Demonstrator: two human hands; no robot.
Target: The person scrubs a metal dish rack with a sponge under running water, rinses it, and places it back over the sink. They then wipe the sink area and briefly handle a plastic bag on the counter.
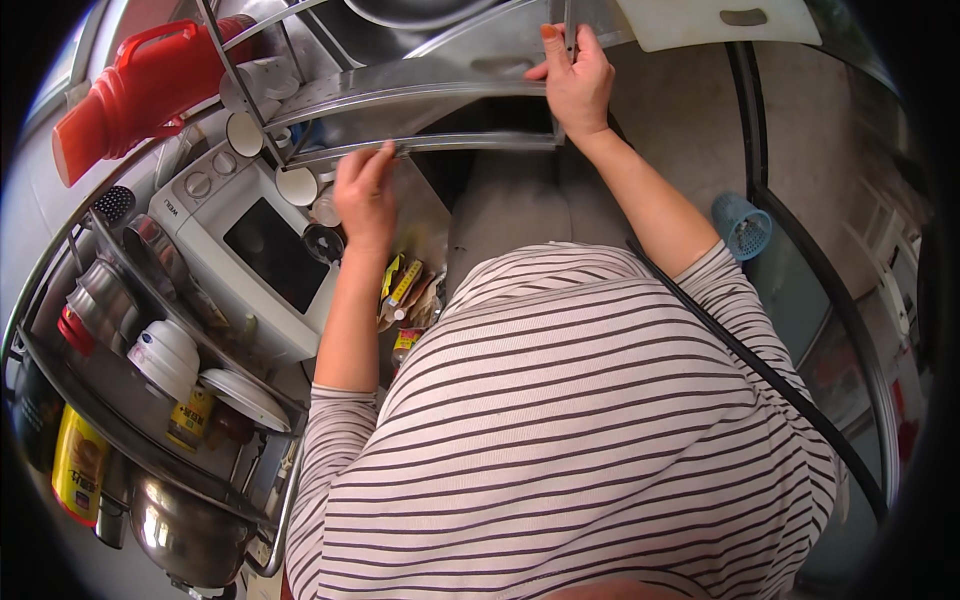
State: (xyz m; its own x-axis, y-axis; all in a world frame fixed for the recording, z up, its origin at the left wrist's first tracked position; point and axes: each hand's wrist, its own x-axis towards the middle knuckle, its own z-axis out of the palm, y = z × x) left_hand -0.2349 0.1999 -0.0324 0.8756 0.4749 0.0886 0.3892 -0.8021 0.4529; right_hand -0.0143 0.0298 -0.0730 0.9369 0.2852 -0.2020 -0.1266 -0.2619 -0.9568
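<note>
Across the top centre runs a stainless steel rack point(465, 88) with long rails and upright posts. My right hand point(581, 86) is closed around the upright post point(570, 30) at its right end, thumb on the near side. My left hand point(365, 199) is at the lower front rail point(480, 141), fingers bent and their tips on it. The rail is a little blurred there, and the undersides of those fingers are hidden. White mugs point(296, 186) stand just left of my left hand, beside a clear glass jar point(325, 210).
A microwave point(255, 240) stands at left, near a red thermos flask point(127, 97). Shelves hold white bowls point(165, 356), plates point(247, 401) and a steel pot point(187, 525). A sink point(420, 9) and white cutting board point(712, 26) lie ahead. A blue plastic basket point(739, 225) is at right.
</note>
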